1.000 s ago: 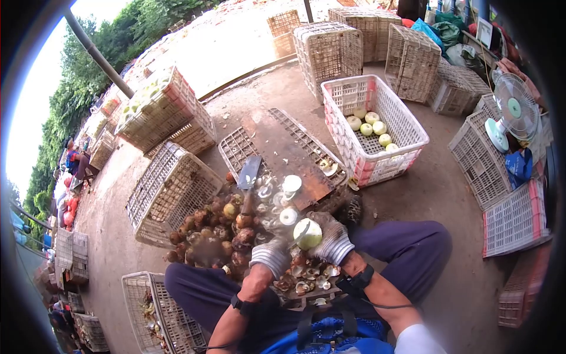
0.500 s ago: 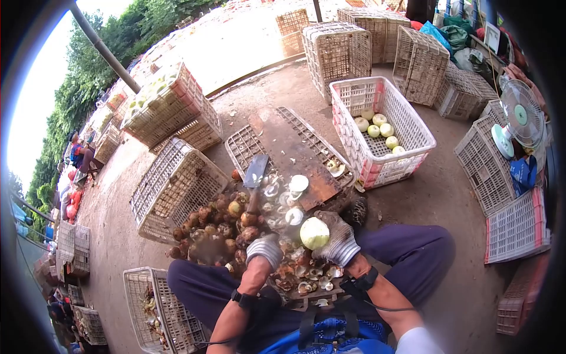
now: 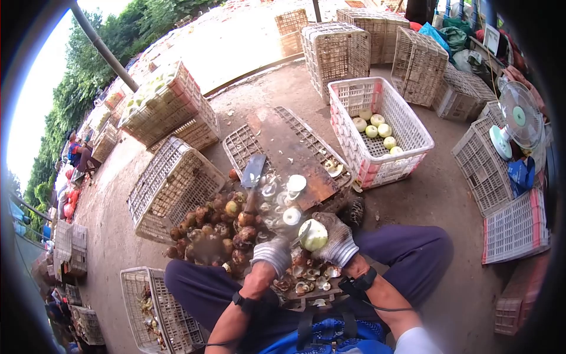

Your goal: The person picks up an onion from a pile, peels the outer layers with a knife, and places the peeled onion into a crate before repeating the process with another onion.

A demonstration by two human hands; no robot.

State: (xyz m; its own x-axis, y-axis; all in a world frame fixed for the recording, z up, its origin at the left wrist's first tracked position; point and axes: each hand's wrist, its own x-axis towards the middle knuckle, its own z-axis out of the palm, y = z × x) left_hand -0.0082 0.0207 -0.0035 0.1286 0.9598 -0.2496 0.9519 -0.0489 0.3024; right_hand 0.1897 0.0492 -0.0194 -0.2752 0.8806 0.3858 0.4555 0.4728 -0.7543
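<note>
My right hand (image 3: 336, 241), in a worn grey glove, holds a pale peeled bulb (image 3: 313, 235) above a heap of peelings (image 3: 303, 280). My left hand (image 3: 272, 255), gloved too, is closed just left of the bulb, on a small tool whose thin end (image 3: 300, 236) reaches the bulb; the handle is hidden. Brown unpeeled bulbs (image 3: 221, 227) are piled to the left. A cleaver (image 3: 253, 170) with a dark handle rests at the pile's upper edge. White cut pieces (image 3: 292, 216) lie beside a brown board (image 3: 283, 147).
A white and pink crate (image 3: 383, 168) holding several peeled bulbs (image 3: 377, 119) stands at the upper right. Empty-looking crates (image 3: 171, 189) stand left, with another (image 3: 147, 312) holding scraps lower left. A fan (image 3: 519, 115) is at the right. A seated person (image 3: 79, 152) is far left.
My left hand has moved right and up, closer to the bulb. The bulb is turned in my right hand, and a thin tool end now shows against it.
</note>
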